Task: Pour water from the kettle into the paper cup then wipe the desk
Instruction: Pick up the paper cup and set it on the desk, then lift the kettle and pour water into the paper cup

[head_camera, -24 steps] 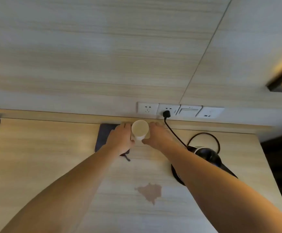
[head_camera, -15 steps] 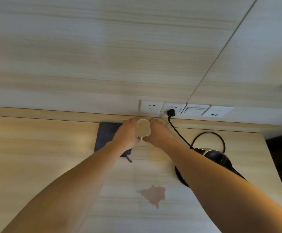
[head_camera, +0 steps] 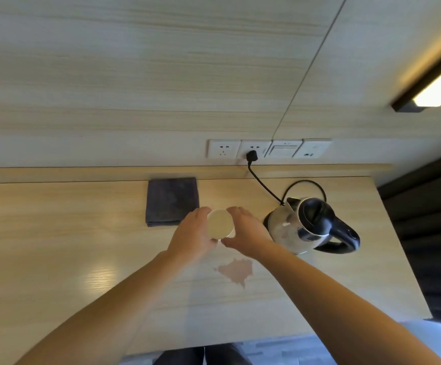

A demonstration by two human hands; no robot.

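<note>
A white paper cup (head_camera: 219, 224) is held upright between my two hands above the wooden desk (head_camera: 56, 246). My left hand (head_camera: 191, 237) wraps its left side and my right hand (head_camera: 245, 233) its right side. Just right of my right hand stands a steel kettle (head_camera: 297, 225) with a black lid and handle, on its base. A folded dark grey cloth (head_camera: 172, 201) lies flat behind my left hand, near the wall. A brownish wet patch (head_camera: 236, 270) marks the desk just in front of the cup.
The kettle's black cord (head_camera: 262, 187) runs to a plug in the row of white wall sockets (head_camera: 266, 148). The desk ends at the right beside a dark gap. A lit lamp strip (head_camera: 437, 88) is at the upper right.
Both hands have drawn the cup back from the wall towards me, to just behind the wet patch. The view has tilted down, so the cloth and kettle now show fully.
</note>
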